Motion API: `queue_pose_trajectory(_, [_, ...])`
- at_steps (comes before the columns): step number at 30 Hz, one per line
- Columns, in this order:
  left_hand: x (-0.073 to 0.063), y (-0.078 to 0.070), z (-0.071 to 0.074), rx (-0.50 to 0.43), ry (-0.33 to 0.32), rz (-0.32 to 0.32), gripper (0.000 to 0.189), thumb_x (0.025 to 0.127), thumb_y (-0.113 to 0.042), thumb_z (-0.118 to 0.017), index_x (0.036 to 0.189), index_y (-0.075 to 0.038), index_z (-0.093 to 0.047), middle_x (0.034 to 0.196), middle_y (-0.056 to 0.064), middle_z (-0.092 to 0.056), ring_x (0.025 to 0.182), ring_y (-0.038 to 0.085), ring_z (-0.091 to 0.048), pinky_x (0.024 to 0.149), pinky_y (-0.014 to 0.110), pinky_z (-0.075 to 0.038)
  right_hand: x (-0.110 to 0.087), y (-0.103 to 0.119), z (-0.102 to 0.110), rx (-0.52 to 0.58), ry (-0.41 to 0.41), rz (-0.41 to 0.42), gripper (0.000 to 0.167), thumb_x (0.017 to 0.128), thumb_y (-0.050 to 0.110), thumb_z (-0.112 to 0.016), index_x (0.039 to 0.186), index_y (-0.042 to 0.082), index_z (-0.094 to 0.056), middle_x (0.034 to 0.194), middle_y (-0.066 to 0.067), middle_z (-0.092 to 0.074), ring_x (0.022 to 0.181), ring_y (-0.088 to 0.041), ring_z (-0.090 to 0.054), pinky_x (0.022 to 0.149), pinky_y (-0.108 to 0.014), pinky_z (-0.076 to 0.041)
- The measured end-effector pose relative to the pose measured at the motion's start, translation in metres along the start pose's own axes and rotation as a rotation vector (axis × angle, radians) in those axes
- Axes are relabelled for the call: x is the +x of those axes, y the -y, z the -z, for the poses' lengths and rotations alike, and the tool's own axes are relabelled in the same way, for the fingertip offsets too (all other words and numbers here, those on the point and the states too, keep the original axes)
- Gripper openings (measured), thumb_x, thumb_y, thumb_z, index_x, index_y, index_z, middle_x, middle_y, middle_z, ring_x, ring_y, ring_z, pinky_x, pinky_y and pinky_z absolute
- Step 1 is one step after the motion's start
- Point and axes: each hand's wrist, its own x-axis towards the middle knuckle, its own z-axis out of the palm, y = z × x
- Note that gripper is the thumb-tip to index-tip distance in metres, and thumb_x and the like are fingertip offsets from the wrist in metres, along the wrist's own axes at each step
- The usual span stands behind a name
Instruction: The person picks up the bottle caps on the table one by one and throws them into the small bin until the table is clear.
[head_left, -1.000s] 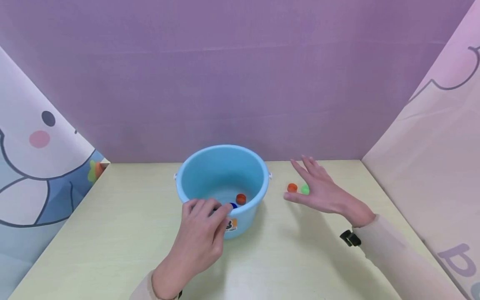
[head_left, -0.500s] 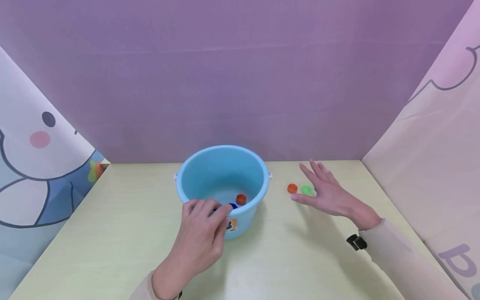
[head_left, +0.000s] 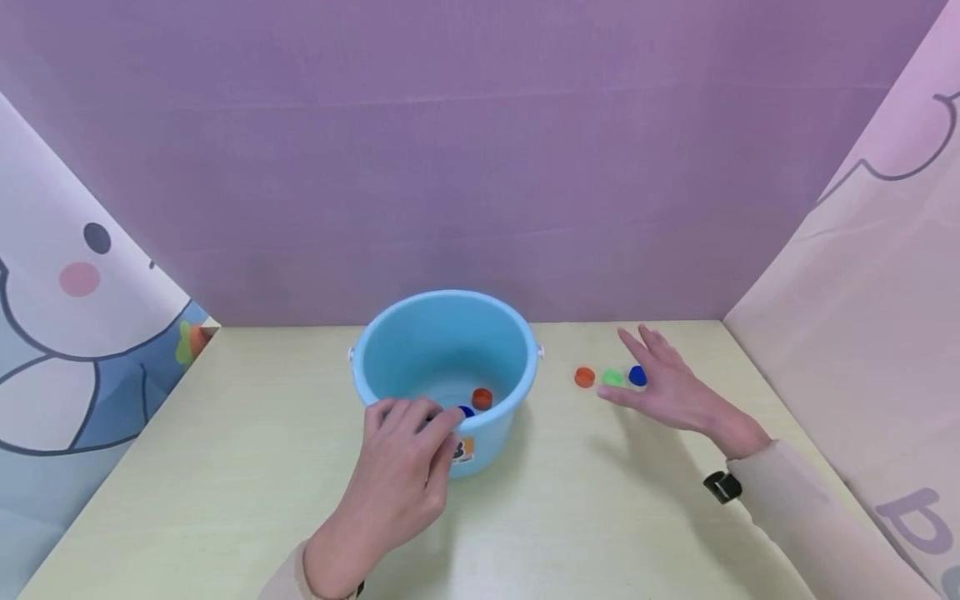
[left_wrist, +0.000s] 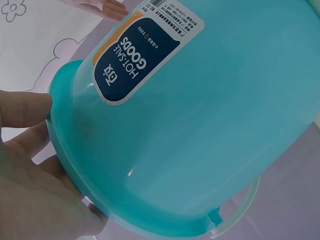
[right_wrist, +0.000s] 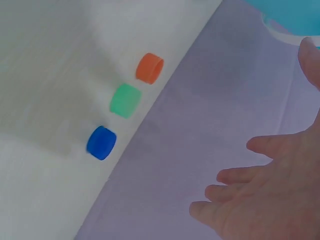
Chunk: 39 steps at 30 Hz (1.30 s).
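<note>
A light blue plastic bucket (head_left: 495, 437) stands upright on the table. My left hand (head_left: 397, 475) grips its near rim, fingers over the edge and thumb outside, as the left wrist view shows too with the bucket wall (left_wrist: 200, 110). Inside lie an orange cap (head_left: 482, 399) and a blue cap (head_left: 467, 412), the blue one partly hidden by the rim. Right of the bucket, an orange bottle cap (right_wrist: 150, 68), a green bottle cap (right_wrist: 125, 100) and a blue bottle cap (right_wrist: 101, 143) form a row. My right hand (head_left: 663, 392) hovers beside the blue one, fingers spread, holding nothing.
A purple cloth backdrop (head_left: 480, 167) rises behind the table (head_left: 585, 533). Printed panels border both sides, the left panel (head_left: 82, 375) and the right panel (head_left: 877, 350). The bucket's pale handle (left_wrist: 245, 210) hangs at its side.
My right hand has moved to the right and slightly nearer, uncovering the green cap and then the blue cap. The left hand and the bucket have stayed put.
</note>
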Motion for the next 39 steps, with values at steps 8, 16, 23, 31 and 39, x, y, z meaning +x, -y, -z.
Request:
queue_pose_trajectory(8, [0.0, 0.0, 0.0, 0.003, 0.003, -0.001, 0.022, 0.087, -0.009, -0.074, 0.109, -0.015, -0.073, 0.096, -0.001, -0.062, 0.094, 0.02, -0.056, 0.091, 0.047, -0.037, 0.002, -0.014, -0.001, 0.046, -0.019, -0.037, 0.105, 0.091, 0.058, -0.067, 0.163, 0.006, -0.009, 0.166, -0.028, 0.0, 0.149, -0.054, -0.006, 0.107, -0.076, -0.019])
queue_pose_trajectory(16, [0.0, 0.001, 0.0, 0.004, 0.004, 0.001, 0.022, 0.087, -0.009, -0.073, 0.108, -0.015, -0.073, 0.096, -0.001, -0.062, 0.094, 0.02, -0.056, 0.091, 0.047, -0.037, 0.004, -0.028, -0.002, 0.089, -0.056, -0.057, 0.106, 0.091, 0.055, -0.07, 0.163, 0.005, -0.009, 0.164, -0.031, -0.004, 0.148, -0.056, -0.01, 0.105, -0.077, -0.021])
queue_pose_trajectory(23, [0.0, 0.001, 0.0, 0.007, 0.013, 0.01, 0.022, 0.087, -0.01, -0.075, 0.109, -0.015, -0.073, 0.097, -0.001, -0.062, 0.095, 0.02, -0.056, 0.092, 0.047, -0.038, 0.007, -0.041, -0.003, 0.132, -0.099, -0.054, 0.103, 0.092, 0.049, -0.07, 0.161, 0.0, -0.012, 0.161, -0.033, -0.015, 0.147, -0.054, -0.017, 0.109, -0.073, -0.022])
queue_pose_trajectory(31, [0.0, 0.001, 0.0, 0.005, 0.011, 0.007, 0.022, 0.088, -0.01, -0.074, 0.109, -0.015, -0.073, 0.097, -0.001, -0.062, 0.095, 0.02, -0.056, 0.092, 0.048, -0.037, 0.009, -0.054, -0.005, 0.18, -0.128, -0.07, 0.103, 0.093, 0.046, -0.072, 0.16, -0.003, -0.01, 0.157, -0.037, -0.019, 0.137, -0.06, -0.031, 0.104, -0.069, -0.035])
queue_pose_trajectory(39, [0.0, 0.002, -0.001, 0.007, -0.003, -0.01, 0.021, 0.088, -0.009, -0.072, 0.108, -0.015, -0.072, 0.095, -0.001, -0.062, 0.093, 0.02, -0.056, 0.091, 0.048, -0.037, 0.011, -0.068, -0.007, 0.238, -0.154, -0.101, 0.1, 0.093, 0.042, -0.073, 0.16, -0.003, -0.012, 0.153, -0.038, -0.025, 0.134, -0.056, -0.039, 0.1, -0.066, -0.042])
